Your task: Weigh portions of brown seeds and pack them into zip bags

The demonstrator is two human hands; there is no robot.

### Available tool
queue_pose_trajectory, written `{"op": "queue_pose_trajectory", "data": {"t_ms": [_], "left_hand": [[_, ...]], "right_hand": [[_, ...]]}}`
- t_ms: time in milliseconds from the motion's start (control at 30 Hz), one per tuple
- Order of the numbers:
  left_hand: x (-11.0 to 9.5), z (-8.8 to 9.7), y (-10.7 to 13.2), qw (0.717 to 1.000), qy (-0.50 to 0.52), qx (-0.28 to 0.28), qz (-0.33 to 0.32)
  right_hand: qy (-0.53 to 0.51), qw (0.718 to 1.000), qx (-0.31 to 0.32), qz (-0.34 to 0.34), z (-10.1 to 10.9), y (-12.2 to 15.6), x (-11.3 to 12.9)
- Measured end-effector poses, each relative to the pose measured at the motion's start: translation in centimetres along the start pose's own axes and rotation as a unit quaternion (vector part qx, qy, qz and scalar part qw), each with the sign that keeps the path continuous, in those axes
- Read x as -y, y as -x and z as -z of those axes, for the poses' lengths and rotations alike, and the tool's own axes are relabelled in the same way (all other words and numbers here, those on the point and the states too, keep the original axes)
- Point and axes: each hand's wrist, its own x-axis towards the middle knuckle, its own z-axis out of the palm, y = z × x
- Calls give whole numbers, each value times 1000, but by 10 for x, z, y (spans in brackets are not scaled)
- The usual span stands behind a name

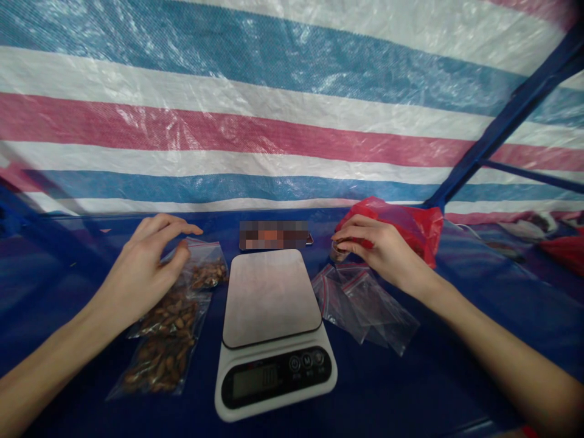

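Sitting nearest on the blue table point(392, 389), a white digital kitchen scale point(271, 322) is standing between the hands, while the left hand point(146, 267), fingers curved apart, is hovering at filled zip bags of nuts point(166, 331); the right hand point(381, 249), fingers together, is pinching a small clear object point(338, 250) above empty zip bags point(360, 304), a red plastic bag point(401, 228) bunching just behind it, a blurred flat object point(274, 235) lying beyond the scale and a striped tarp point(274, 109) hanging farthest

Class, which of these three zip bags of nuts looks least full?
The farthest bag, beside the left hand, holds only a small cluster of nuts; the middle bag and nearest bag are visibly fuller.
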Motion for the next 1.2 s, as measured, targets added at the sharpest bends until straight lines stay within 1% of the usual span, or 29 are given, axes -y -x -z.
{"op": "queue_pose_trajectory", "data": {"t_ms": [100,367,467,667,833,967,1200], "left_hand": [[2,-1,0,1000,-7,0,-4],[2,-2,-1,1000,-5,-3,-17],[1,-1,-1,1000,-7,-4,-15],[4,-3,0,1000,-4,-15,-9],[3,-4,0,1000,-1,-19,-13],[4,-4,-1,1000,-2,-17,-15],[8,-4,0,999,-10,-11,-36]], "right_hand": [[2,1000,-6,5,3,0,-2],[3,1000,16,1,6,1,-1],[3,1000,27,-2,8,1,0],[-4,1000,26,-5,10,1,0],[-11,999,29,-6,9,1,-1],[-9,999,46,-5,7,1,-1],[-16,998,61,-2,6,1,-2]]}}
